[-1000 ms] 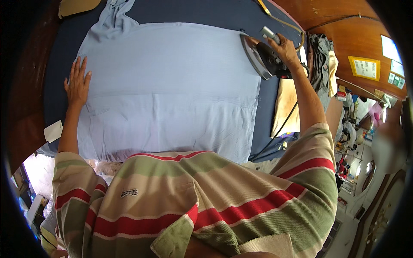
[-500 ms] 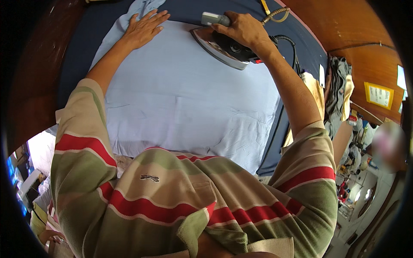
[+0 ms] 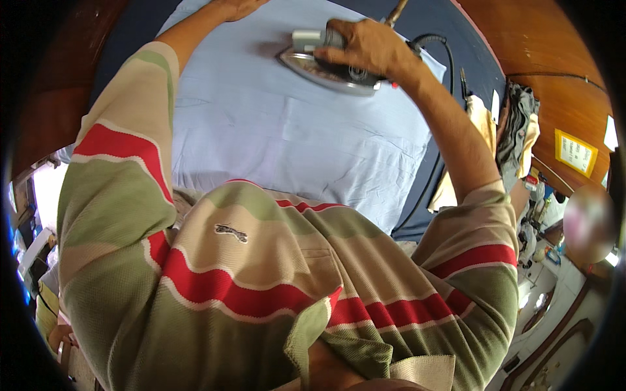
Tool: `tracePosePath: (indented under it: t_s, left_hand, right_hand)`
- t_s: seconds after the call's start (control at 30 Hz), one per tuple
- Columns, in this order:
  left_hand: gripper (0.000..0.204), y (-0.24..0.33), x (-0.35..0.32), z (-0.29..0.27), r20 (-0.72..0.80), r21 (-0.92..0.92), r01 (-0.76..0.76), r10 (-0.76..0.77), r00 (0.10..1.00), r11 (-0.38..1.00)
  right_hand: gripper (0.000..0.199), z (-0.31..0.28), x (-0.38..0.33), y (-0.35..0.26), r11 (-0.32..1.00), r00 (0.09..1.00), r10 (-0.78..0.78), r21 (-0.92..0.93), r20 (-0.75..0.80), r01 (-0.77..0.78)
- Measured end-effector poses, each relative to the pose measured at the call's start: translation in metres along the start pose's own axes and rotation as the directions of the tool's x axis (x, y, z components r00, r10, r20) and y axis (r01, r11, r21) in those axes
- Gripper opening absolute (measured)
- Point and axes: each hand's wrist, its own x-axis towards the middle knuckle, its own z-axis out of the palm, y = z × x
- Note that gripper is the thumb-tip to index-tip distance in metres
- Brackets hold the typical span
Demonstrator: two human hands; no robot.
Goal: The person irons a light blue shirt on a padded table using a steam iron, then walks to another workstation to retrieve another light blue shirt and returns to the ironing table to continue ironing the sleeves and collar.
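A light blue piece of fabric (image 3: 287,124) lies spread in front of me on a dark navy cover (image 3: 427,34), with light creases in its near part. My right hand (image 3: 375,49) is wrapped round the handle of a clothes iron (image 3: 332,75), which has a dark body and a shiny metal soleplate. The iron is on or just above the fabric's right half; blur hides which. At the top edge my left hand (image 3: 238,8) rests on the fabric with fingers stretched out, partly cut off by the picture's rim.
A black cord (image 3: 450,62) runs from the iron along the right side of the cover. Dark and cream clothes (image 3: 518,124) hang at the right beside a wooden panel (image 3: 541,39) with a yellow-edged sign (image 3: 576,153). Assorted household items crowd the lower right.
My left hand has moved farther away, to the top edge of the picture. The iron has shifted slightly left in my right hand, and the fabric sits higher in view.
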Motion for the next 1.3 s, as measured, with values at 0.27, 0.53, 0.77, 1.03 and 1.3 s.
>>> tracePosePath:
  t_s: [0.27,0.53,0.77,1.03,1.3]
  left_hand:
    - [0.050,0.013,0.001,-0.010,0.166,0.121,0.140,-0.159,0.973,0.983]
    - [0.045,0.059,-0.007,-0.012,-0.336,0.457,0.302,-0.152,0.930,0.837]
    - [0.055,0.239,-0.123,-0.008,-0.211,-0.062,0.158,-0.167,0.963,0.986]
    - [0.044,0.205,-0.205,-0.027,-0.168,-0.020,0.484,-0.480,0.861,0.875]
    - [0.046,0.019,-0.164,-0.036,-0.278,-0.086,0.748,-0.737,0.616,0.658]
  right_hand:
    - [0.052,-0.001,-0.130,0.046,0.969,0.969,0.247,-0.015,0.015,-0.247]
    - [0.065,-0.012,-0.194,0.115,0.796,0.776,0.596,0.025,-0.205,-0.605]
    - [0.059,-0.048,-0.287,0.142,0.715,0.612,0.681,0.188,-0.401,-0.673]
    - [0.062,0.002,-0.405,0.236,0.384,0.322,0.920,0.346,-0.224,-0.856]
    - [0.039,0.018,-0.297,0.195,0.641,0.636,0.367,-0.311,-0.679,-0.702]
